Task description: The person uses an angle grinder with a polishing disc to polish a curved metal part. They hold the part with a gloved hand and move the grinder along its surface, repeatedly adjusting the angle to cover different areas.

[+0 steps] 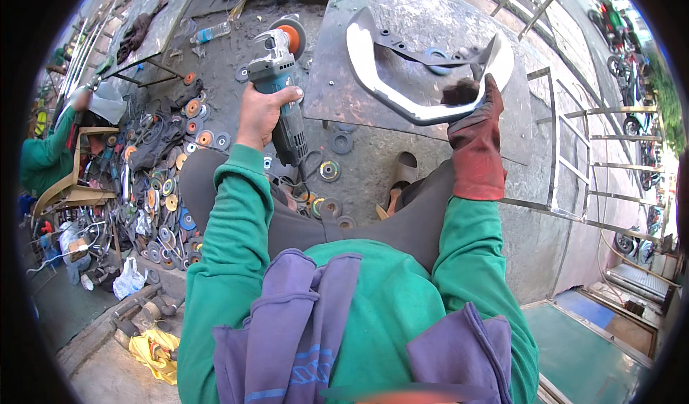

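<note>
My bare left hand (pixel 261 114) is wrapped round the body of a teal and grey angle grinder (pixel 290 133). The grinder points away from me, with an orange-backed disc (pixel 290 39) at its far end, left of a metal-topped table (pixel 326 92). On that table rests a shiny, curved metal frame (pixel 387 95), roughly U-shaped, with a dark strap-like bar across its open side. My right hand (pixel 477 146), in a red work glove, grips the frame's near right corner. The fingers are partly hidden behind a dark patch there.
Piles of used grinding discs (pixel 204 138) cover the ground at left. A plastic bottle (pixel 210 33) lies beyond them. Another person's green sleeve (pixel 47 153) shows at far left. Metal racks (pixel 574 146) stand at right; a yellow bag (pixel 154 354) lies at lower left.
</note>
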Available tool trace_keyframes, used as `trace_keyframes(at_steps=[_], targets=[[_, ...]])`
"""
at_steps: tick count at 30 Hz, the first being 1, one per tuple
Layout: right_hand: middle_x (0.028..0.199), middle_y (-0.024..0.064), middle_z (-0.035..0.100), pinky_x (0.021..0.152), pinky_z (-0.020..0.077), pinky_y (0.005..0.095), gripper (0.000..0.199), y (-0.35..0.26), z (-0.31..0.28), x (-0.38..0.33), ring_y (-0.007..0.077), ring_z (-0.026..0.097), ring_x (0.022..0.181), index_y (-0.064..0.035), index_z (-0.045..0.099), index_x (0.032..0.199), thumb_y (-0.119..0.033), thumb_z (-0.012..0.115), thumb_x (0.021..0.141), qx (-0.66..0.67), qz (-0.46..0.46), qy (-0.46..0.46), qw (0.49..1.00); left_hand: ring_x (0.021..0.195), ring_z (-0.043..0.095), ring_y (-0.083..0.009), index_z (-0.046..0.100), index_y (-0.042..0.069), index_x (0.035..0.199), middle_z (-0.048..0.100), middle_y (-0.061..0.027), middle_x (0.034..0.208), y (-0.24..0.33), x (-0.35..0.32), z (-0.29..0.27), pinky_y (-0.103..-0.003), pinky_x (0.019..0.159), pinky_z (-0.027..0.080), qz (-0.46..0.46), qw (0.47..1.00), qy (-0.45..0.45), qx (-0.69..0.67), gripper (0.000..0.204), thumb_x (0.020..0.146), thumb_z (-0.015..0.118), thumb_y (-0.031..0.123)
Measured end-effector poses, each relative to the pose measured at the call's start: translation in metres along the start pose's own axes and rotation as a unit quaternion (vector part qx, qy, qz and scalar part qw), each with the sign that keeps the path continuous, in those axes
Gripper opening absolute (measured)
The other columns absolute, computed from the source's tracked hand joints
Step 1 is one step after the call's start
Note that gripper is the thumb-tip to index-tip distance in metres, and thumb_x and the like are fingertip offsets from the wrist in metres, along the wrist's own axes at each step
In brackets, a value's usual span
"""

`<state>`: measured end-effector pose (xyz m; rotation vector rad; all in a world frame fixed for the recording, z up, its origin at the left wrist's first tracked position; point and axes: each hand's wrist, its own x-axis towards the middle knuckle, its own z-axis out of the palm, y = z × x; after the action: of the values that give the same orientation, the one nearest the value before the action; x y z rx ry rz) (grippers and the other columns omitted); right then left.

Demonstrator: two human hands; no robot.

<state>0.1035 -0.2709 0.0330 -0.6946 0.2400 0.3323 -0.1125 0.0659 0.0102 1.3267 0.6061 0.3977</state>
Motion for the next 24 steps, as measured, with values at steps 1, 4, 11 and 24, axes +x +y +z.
trace_keyframes(at_steps=[1,4,11,24], targets=[[0.071,0.0031,0.060,0.071,0.0552,0.0434,0.057,0.005,0.007,-0.010,0.0226,0.058,0.065,0.0097,0.062,0.128,-0.038,0.069,0.098,-0.031,-0.013,0.005,0.999,0.085,0.073,-0.0181,0.069,0.001,0.115,0.073,-0.0060,0.101,-0.003,-0.001,0.000,-0.034,0.079,0.061,0.007,1.000,-0.006,0.008,0.043,0.077,0.087,0.000],[0.070,0.0021,0.048,0.071,0.0515,0.0436,0.067,0.006,0.029,-0.028,0.0204,0.048,0.062,0.0115,0.058,0.135,-0.041,0.070,0.096,0.033,0.056,-0.032,0.997,0.088,0.073,-0.0173,0.068,0.000,0.116,0.074,-0.0065,0.103,-0.011,-0.004,-0.001,-0.034,0.082,0.060,0.007,0.998,0.003,0.060,0.047,0.074,0.090,0.002],[0.061,-0.0007,0.047,0.067,0.0606,0.0578,0.057,0.015,0.027,-0.030,0.0203,0.047,0.051,0.0102,0.068,0.125,-0.040,0.068,0.097,-0.126,-0.020,0.019,0.992,0.102,0.073,-0.0258,0.063,-0.003,0.127,0.076,-0.0150,0.113,-0.029,-0.016,0.012,-0.037,0.095,0.057,0.024,0.969,-0.030,0.243,0.070,0.066,0.091,0.015],[0.063,0.0011,0.053,0.076,0.0592,0.0584,0.054,0.020,0.022,-0.023,0.0206,0.050,0.054,0.0091,0.068,0.122,-0.039,0.064,0.099,-0.084,0.004,0.027,0.996,0.115,0.072,-0.0435,0.055,-0.004,0.137,0.074,-0.0290,0.120,-0.026,-0.045,0.047,-0.045,0.102,0.056,-0.025,0.914,-0.107,0.392,0.082,0.069,0.089,0.025]])
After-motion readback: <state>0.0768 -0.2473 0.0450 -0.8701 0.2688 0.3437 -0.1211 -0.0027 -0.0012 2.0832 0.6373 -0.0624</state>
